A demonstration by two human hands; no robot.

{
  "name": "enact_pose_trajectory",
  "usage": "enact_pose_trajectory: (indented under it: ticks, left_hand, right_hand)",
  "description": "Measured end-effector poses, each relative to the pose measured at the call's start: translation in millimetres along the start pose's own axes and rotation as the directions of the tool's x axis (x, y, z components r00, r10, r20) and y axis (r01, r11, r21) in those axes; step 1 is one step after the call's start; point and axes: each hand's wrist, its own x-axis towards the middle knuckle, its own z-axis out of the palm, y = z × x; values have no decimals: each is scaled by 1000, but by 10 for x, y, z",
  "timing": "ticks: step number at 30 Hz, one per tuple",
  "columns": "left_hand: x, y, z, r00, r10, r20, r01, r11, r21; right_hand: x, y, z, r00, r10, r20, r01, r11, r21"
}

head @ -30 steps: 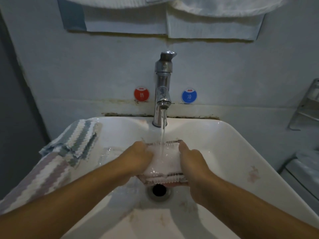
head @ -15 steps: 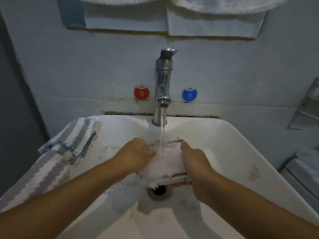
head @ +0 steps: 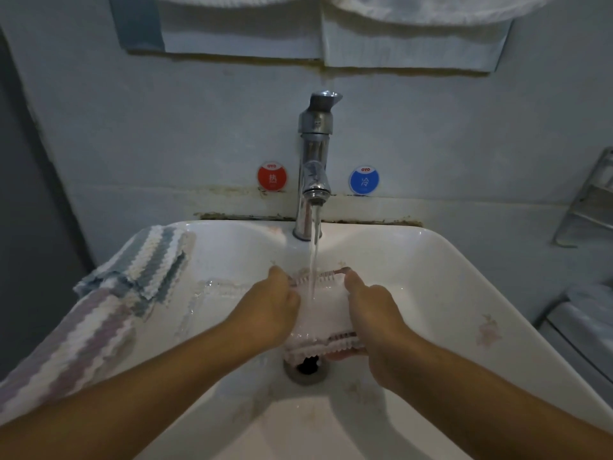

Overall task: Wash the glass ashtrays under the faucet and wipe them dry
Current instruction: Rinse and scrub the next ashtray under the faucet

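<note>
Both hands, left [head: 270, 310] and right [head: 378, 313], grip the glass ashtray [head: 323, 313] by its sides under the faucet [head: 314, 161] stream; a second ashtray [head: 215, 293], seemingly, lies left.

Ashtray [head: 320, 310]: side edges hidden under both hands.
Drain [head: 306, 368]: half covered by the ashtray.
Shelf [head: 590, 200]: cut off at the frame edge.

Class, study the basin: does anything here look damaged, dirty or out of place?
Yes. The sealant strip where sink meets wall is cracked and stained dark. Brownish marks blotch the sink's right slope. A striped cloth hangs over its left rim. The washing itself looks orderly.
</note>
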Motion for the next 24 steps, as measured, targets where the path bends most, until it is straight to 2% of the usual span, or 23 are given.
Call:
enact_pose_trajectory:
  ticks: [4,9,13,18,24]
  left_hand:
    - [-11,-19,54,992,-91,92,113,956,-271]
    - [-11,-16,64,991,-128,26,128,911,-392]
    - [-82,26,99,982,-132,135,185,822,-539]
    - [-26,-19,149,981,-102,167,180,804,-566]
    - [-117,49,70,961,-185,205,270,779,-565]
  right_hand:
    - [2,-8,-30,1000,-16,0,16,999,44]
    - [-34,-48,-59,1000,-13,-5,13,997,72]
    - [-45,-41,-36,999,-41,-17,42,998,36]
    - [-27,-53,-37,998,-43,-43,46,997,61]
    - [-34,-45,-29,999,-42,-18,43,997,69]
